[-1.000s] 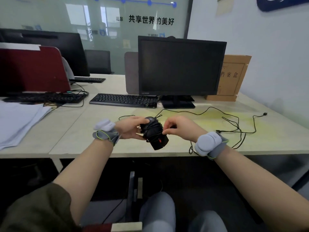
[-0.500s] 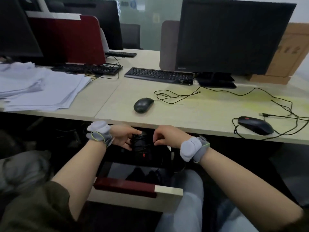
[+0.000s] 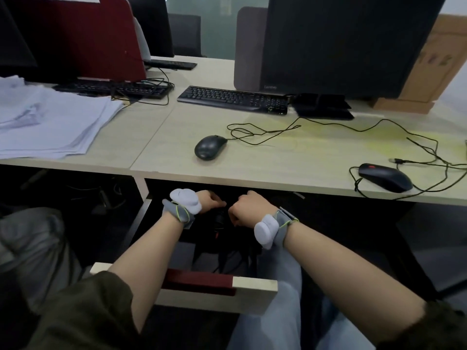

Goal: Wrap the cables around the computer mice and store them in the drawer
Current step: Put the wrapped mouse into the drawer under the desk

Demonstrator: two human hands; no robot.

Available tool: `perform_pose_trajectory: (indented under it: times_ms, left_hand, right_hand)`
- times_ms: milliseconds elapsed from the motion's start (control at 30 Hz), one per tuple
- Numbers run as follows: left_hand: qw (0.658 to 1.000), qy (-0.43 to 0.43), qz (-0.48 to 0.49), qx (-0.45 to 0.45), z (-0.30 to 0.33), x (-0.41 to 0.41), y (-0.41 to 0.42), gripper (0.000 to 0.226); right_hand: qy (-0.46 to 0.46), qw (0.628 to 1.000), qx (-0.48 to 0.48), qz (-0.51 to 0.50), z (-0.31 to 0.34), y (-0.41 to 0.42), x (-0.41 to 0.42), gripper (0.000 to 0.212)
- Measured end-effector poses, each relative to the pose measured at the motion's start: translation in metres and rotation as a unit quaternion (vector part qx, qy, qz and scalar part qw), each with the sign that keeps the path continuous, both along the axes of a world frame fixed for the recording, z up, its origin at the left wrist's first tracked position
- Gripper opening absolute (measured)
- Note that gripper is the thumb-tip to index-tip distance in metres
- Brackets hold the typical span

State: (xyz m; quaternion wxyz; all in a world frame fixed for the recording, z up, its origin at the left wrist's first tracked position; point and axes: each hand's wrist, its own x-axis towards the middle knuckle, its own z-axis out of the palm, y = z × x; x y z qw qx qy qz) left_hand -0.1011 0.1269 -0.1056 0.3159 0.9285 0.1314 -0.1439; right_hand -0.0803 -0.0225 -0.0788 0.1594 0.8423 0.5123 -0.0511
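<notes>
Because the drawer [image 3: 252, 286] sits open under the desk [image 3: 252, 173], I hold the wrapped mouse [image 3: 221, 219] above it, left hand [image 3: 209, 200] and right hand [image 3: 249, 208] pinched closed around it, keeping the cable from uncoiling.

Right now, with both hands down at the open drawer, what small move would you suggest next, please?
Probably lower the wrapped mouse into the drawer and let go: both the left hand and right hand hold it just above the drawer.

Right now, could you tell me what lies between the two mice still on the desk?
In the head view, bare desk separates the left mouse from the right mouse; the left mouse's looped cable lies just behind that stretch.
</notes>
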Motion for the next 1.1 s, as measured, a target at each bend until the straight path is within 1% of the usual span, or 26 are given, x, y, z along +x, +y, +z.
perform_pose_trajectory:
  times_ms: [133, 200, 300, 433, 533, 633, 700, 733, 800, 867, 900, 967, 1100]
  left_hand:
    - [0.998, 0.023, -0.014, 0.062, 0.0, 0.006, -0.01, 0.039]
    - [0.996, 0.028, -0.017, 0.081, 0.001, 0.01, -0.01, 0.037]
    - [0.995, 0.021, -0.008, 0.096, 0.005, 0.01, -0.011, 0.034]
    - [0.991, 0.003, -0.015, 0.134, 0.009, 0.007, -0.017, 0.034]
    - [0.986, 0.033, -0.024, 0.16, 0.02, 0.007, -0.023, 0.038]
    - [0.983, 0.064, -0.041, 0.17, 0.036, 0.007, -0.03, 0.037]
    - [0.983, 0.072, -0.04, 0.166, 0.044, 0.01, -0.034, 0.023]
    - [0.984, 0.069, -0.036, 0.161, 0.049, 0.013, -0.037, 0.023]
    - [0.989, 0.08, -0.031, 0.121, 0.069, 0.018, -0.049, 0.033]
    - [0.992, 0.1, -0.028, 0.065, 0.094, 0.026, -0.065, 0.033]
    - [0.993, 0.099, -0.033, 0.052, 0.11, 0.03, -0.075, 0.032]
    - [0.995, 0.073, -0.051, 0.046, 0.138, 0.044, -0.096, 0.025]
    - [0.996, -0.015, -0.081, 0.03, 0.17, 0.074, -0.14, 0.032]
  right_hand:
    - [0.041, 0.999, -0.016, -0.021, 0.0, -0.005, 0.003, 0.03]
    - [0.05, 0.999, -0.007, -0.018, 0.001, -0.008, 0.004, 0.035]
    - [0.076, 0.997, 0.022, -0.023, 0.005, -0.011, 0.005, 0.034]
    - [0.138, 0.986, 0.065, -0.063, 0.017, -0.015, 0.002, 0.033]
    - [0.185, 0.975, 0.085, -0.086, 0.027, -0.019, -0.001, 0.032]
    - [0.222, 0.967, 0.071, -0.105, 0.042, -0.023, -0.002, 0.033]
    - [0.237, 0.963, 0.063, -0.108, 0.055, -0.028, -0.001, 0.034]
    - [0.241, 0.962, 0.067, -0.11, 0.064, -0.032, 0.001, 0.034]
    - [0.247, 0.958, 0.09, -0.118, 0.082, -0.044, 0.005, 0.033]
    - [0.252, 0.951, 0.118, -0.133, 0.1, -0.058, 0.013, 0.031]
    - [0.249, 0.949, 0.129, -0.141, 0.109, -0.066, 0.017, 0.031]
    - [0.248, 0.944, 0.149, -0.157, 0.126, -0.086, 0.028, 0.032]
    - [0.247, 0.927, 0.197, -0.202, 0.153, -0.138, 0.052, 0.03]
